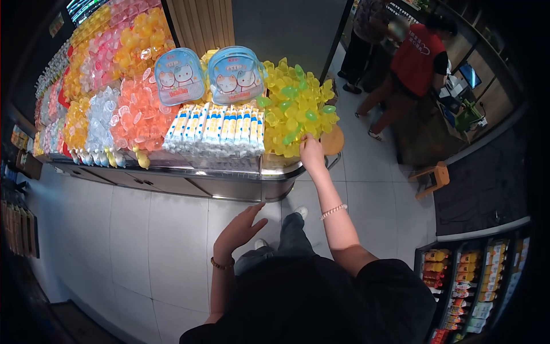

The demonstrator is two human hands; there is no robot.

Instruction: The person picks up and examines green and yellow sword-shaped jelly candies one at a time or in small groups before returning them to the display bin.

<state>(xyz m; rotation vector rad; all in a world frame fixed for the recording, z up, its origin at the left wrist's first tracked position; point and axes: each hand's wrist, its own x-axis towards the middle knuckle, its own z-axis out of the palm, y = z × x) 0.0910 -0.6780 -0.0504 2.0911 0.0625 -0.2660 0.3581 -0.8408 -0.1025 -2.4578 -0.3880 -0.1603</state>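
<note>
My right hand point(311, 153) reaches to the front right corner of the display, its fingers bent together against a heap of yellow translucent pieces point(286, 112) with a few green ones mixed in. What lies between those fingertips is hidden. Over the floor in front of the counter, my left hand point(239, 227) is empty, with fingers stretched out and thumb apart. Left of the yellow heap lie rows of white, blue and yellow stick packs point(220, 126). Two clear-fronted blue cartoon backpacks, one on the left point(180, 80) and one on the right point(236, 74), stand behind the packs.
Orange heaped pieces point(140, 117) and other colours continue leftward along the counter point(229, 186). A round wooden stool point(332, 140) stands by its right corner. A person in a red vest point(415, 60) and another person are beyond. Bottled drinks point(458, 281) fill shelves at lower right.
</note>
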